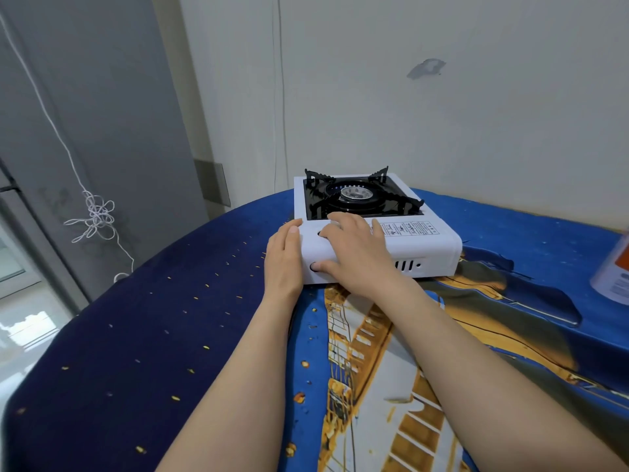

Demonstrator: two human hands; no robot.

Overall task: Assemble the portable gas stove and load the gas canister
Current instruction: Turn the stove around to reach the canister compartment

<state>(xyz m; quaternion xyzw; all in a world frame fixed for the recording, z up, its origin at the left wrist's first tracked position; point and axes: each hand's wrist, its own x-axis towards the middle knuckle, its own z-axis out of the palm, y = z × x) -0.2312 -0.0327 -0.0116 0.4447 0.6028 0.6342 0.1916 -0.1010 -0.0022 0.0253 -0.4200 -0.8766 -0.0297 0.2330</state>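
A white portable gas stove (429, 238) sits on the blue-clothed table near the wall, its black pan support (360, 195) and burner upright on top. My left hand (284, 258) lies flat against the stove's left front corner, fingers together. My right hand (354, 248) rests on the stove's front top, fingers spread over the panel and thumb down on the front face, covering the knob area. A white and orange gas canister (612, 274) stands at the right edge of the frame, partly cut off.
The table (136, 352) is covered with a dark blue cloth printed with an orange and white pattern. A white wall runs close behind the stove. A grey cabinet and a tangled white cord (97, 216) hang at the left.
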